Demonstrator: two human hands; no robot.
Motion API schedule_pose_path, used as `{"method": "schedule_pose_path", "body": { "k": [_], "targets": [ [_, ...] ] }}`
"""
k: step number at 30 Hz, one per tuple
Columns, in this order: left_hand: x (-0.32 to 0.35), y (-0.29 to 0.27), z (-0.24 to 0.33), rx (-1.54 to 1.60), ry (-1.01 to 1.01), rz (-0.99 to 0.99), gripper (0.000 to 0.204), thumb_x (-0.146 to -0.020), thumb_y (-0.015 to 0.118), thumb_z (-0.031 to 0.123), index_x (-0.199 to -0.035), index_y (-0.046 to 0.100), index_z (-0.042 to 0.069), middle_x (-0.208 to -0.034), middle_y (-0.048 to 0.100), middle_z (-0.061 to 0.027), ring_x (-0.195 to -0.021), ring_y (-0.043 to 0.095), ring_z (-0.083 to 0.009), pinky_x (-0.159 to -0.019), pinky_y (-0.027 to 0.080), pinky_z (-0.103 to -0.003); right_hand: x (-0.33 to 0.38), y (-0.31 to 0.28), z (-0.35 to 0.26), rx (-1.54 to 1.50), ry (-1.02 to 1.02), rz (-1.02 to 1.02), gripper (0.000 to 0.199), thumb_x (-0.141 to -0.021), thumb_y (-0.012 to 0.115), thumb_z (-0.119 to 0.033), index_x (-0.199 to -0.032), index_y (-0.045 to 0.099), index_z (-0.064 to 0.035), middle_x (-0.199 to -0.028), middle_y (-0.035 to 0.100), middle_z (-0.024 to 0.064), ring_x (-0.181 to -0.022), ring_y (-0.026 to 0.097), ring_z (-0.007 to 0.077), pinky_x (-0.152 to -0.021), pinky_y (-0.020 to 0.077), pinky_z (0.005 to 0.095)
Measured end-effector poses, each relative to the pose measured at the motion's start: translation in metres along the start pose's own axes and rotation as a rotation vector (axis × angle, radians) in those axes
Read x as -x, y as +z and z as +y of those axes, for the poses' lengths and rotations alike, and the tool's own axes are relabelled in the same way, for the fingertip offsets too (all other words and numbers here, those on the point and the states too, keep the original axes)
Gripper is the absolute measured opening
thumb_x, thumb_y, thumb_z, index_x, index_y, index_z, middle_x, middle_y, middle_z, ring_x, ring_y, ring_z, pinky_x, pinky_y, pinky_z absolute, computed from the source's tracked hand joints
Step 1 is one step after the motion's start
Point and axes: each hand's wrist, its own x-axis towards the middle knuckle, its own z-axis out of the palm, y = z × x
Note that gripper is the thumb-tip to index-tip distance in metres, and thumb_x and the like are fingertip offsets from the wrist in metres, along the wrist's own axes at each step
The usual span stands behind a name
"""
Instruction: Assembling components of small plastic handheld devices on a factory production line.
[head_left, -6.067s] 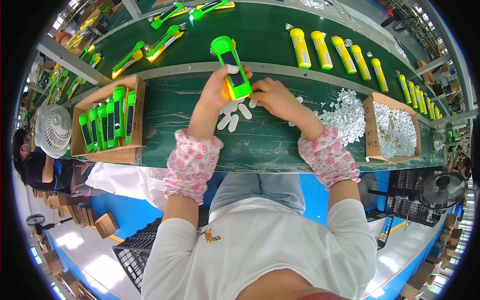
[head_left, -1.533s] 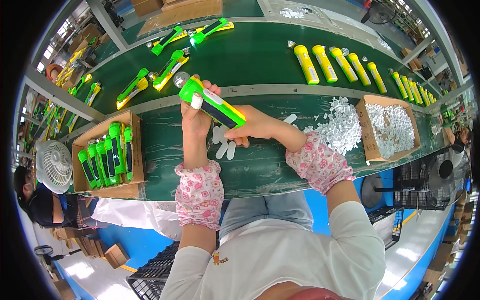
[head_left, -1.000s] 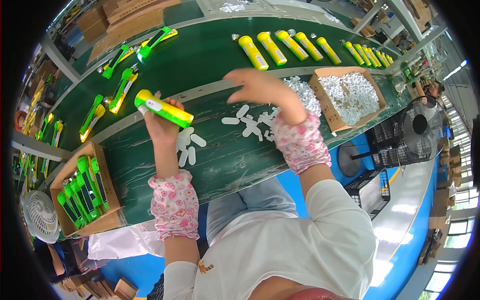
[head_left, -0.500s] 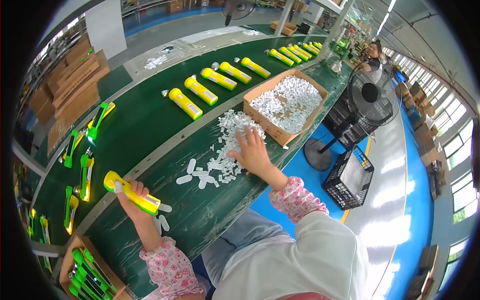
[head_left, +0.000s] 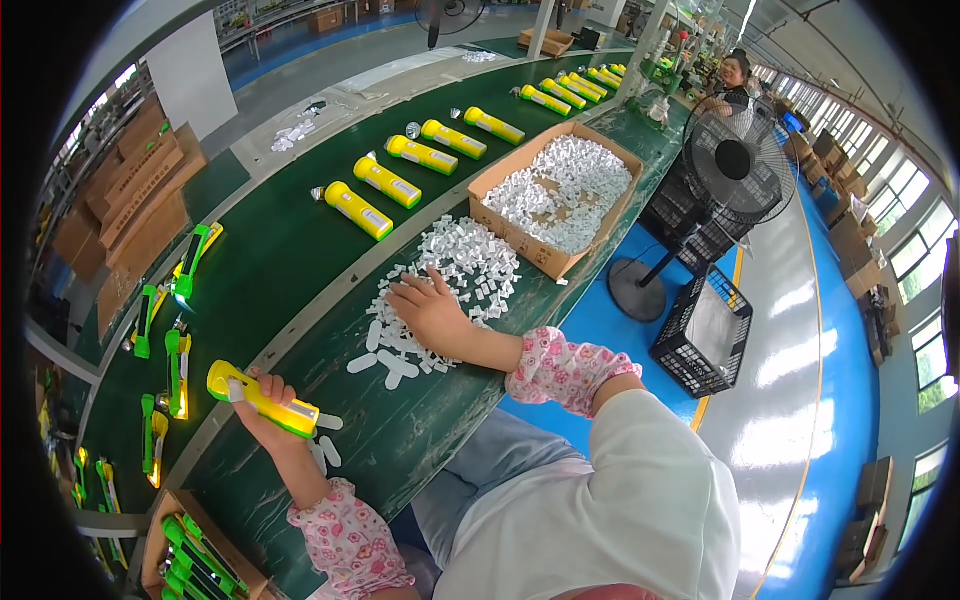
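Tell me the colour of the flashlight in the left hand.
Yellow with a green side, per the head view: flashlight in left hand.

Bright, even daylight, sharp centre
Window glare on the blue floor (head_left: 800,330) at right; fisheye bends edges, corners black.

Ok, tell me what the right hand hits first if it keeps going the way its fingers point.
Probably the heap of white parts: the right hand lies flat at its edge, fingers pointing into it. Further along, likely the cardboard box.

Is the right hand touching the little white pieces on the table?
Touching. The head view shows the right hand lying flat on the heap of small white pieces, fingers spread among them.
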Motion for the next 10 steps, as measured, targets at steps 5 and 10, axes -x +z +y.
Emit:
{"method": "schedule_pose_path", "body": {
  "k": [5,10],
  "targets": [
    [0.001,-0.001,0.005,0.014,0.027,-0.004,0.04,-0.089,0.062,0.04,-0.099,0.047,0.004,-0.069,0.041,-0.0011,-0.059,0.041,-0.0104,-0.051,0.038,-0.022,-0.013,-0.004,0.001,-0.104,-0.026,0.049,0.024,-0.074,0.066,-0.009,-0.099,0.066,-0.0123,-0.098,0.065,0.0042,-0.111,0.054,0.0244,-0.108,0.0273,0.0528],
    [0.001,-0.017,0.01,0.113,0.035,-0.088,0.044,-0.09,0.059,0.042,-0.104,0.044,0.003,-0.073,0.042,-0.0029,-0.063,0.041,-0.0114,-0.055,0.039,-0.023,-0.027,-0.02,0.009,-0.401,0.098,-0.036,0.025,-0.074,0.073,-0.019,-0.097,0.065,-0.0114,-0.101,0.064,0.0047,-0.106,0.053,0.0249,-0.101,0.0348,0.0463]
  ]
}}
